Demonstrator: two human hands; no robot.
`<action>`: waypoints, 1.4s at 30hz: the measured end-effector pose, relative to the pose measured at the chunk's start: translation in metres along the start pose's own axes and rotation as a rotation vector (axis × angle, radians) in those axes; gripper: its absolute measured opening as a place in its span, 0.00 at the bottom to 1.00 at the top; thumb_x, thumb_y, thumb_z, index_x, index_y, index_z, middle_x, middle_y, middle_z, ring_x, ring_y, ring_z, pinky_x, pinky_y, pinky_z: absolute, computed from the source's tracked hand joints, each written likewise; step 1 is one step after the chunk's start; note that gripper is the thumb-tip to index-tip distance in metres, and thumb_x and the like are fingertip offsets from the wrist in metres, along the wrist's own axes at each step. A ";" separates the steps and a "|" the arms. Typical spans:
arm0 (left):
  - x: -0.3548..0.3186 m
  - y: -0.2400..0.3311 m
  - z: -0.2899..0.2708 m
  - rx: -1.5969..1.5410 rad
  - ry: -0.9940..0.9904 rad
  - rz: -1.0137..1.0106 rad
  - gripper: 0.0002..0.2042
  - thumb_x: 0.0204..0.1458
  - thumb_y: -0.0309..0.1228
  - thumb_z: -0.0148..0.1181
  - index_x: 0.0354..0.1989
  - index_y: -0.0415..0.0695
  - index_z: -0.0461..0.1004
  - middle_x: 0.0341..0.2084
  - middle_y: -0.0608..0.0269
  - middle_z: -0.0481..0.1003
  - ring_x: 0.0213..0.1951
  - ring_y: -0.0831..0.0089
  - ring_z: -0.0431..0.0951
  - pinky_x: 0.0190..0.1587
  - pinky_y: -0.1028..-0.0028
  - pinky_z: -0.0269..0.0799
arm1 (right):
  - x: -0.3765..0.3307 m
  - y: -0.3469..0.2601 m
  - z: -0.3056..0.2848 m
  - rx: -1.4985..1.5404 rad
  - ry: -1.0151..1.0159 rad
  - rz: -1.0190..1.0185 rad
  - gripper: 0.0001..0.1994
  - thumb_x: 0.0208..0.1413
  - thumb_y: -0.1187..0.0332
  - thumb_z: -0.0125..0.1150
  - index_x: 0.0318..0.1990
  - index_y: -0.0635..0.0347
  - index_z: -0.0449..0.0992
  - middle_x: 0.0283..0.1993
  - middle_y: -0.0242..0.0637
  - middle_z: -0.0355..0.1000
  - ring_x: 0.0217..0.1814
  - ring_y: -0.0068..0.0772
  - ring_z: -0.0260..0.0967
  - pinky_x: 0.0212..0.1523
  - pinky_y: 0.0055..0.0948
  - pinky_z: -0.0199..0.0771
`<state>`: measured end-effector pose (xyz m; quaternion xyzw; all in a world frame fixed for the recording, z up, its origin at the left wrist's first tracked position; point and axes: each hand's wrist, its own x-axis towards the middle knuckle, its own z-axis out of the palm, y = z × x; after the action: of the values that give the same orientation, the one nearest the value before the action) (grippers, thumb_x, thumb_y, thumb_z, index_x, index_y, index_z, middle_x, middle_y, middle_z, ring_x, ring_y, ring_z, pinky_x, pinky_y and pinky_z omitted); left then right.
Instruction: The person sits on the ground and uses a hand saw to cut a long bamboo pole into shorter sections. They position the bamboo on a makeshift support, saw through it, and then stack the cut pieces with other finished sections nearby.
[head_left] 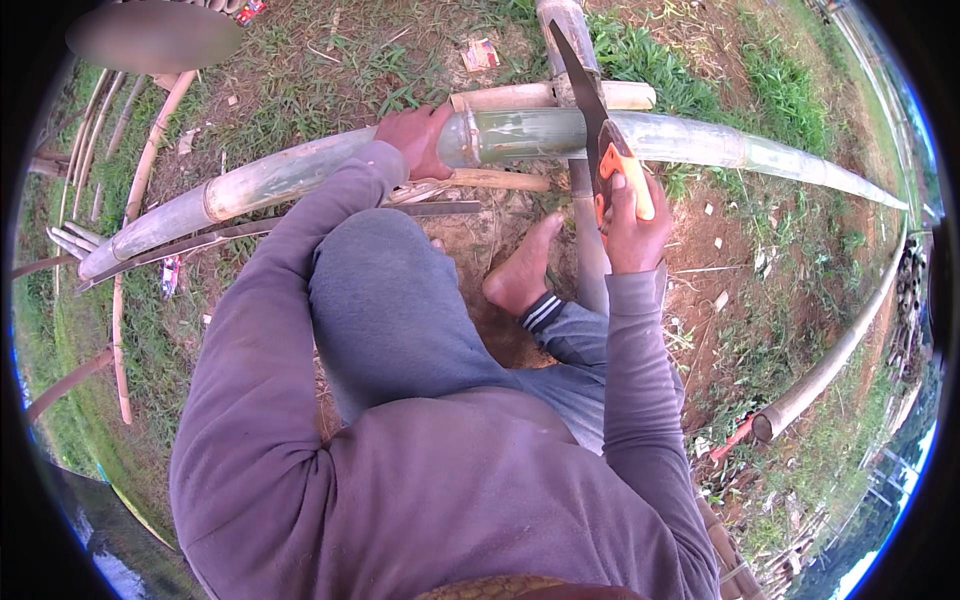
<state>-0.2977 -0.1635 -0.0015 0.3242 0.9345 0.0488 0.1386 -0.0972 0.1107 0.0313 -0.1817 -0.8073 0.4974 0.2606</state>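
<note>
A long, thick green bamboo pole [530, 134] lies crosswise in front of me. My left hand [413, 140] is closed round it, left of the middle, beside a node. In my right hand [640, 222] is a hand saw [628, 160], gripped by its orange and black handle. The dark blade points up and away, crossing over the pole; whether its teeth touch the bamboo I cannot tell. Under the pole, near the saw, a greyish bamboo support [590, 235] runs away from me. Beside it is my bare foot [525, 262].
Shorter bamboo pieces [500, 180] lie close to the pole. Another bamboo pole [815, 385] rests at the right, with a red-orange object [733, 438] by its end. Thin poles [150, 165] stand or lie at the left. The ground is grass and bare soil.
</note>
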 end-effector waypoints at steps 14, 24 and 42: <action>-0.015 0.006 0.009 0.000 -0.001 0.031 0.46 0.37 0.46 0.79 0.66 0.48 0.62 0.56 0.48 0.75 0.57 0.46 0.77 0.59 0.50 0.74 | -0.002 -0.056 -0.029 0.085 -0.053 0.255 0.21 0.69 0.64 0.64 0.61 0.71 0.73 0.45 0.36 0.78 0.40 0.18 0.73 0.38 0.21 0.76; -0.019 0.008 0.015 -0.013 -0.011 -0.015 0.47 0.38 0.45 0.79 0.68 0.50 0.61 0.57 0.49 0.74 0.57 0.46 0.77 0.59 0.51 0.74 | -0.164 -0.047 -0.109 0.200 0.041 0.130 0.25 0.70 0.65 0.59 0.63 0.82 0.67 0.59 0.59 0.76 0.57 0.48 0.79 0.53 0.41 0.86; -0.013 0.008 0.024 -0.009 0.028 0.013 0.46 0.37 0.46 0.79 0.68 0.52 0.62 0.59 0.50 0.73 0.60 0.47 0.75 0.61 0.51 0.72 | -0.140 -0.004 -0.082 0.087 0.024 0.121 0.22 0.69 0.67 0.62 0.62 0.76 0.70 0.54 0.53 0.77 0.57 0.41 0.77 0.54 0.36 0.83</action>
<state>-0.2767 -0.1655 -0.0199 0.3290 0.9340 0.0584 0.1265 0.0640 0.0897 0.0314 -0.2246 -0.7692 0.5447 0.2475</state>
